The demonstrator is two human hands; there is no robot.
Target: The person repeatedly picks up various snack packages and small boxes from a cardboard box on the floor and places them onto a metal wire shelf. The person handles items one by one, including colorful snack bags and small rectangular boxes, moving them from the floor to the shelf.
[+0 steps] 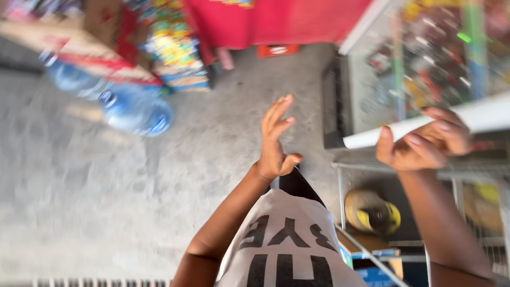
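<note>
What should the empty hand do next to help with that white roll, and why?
Probably the left hand should move across and take the free end of the white paper roll. That hand is open and holds nothing, while the right hand alone grips the roll near one end, and the rest sticks out sideways past the picture's edge. A second grip would likely steady it.

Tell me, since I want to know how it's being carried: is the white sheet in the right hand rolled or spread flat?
Rolled. The white sheet forms a tube with a round open end, and the right hand grips around it.
</note>
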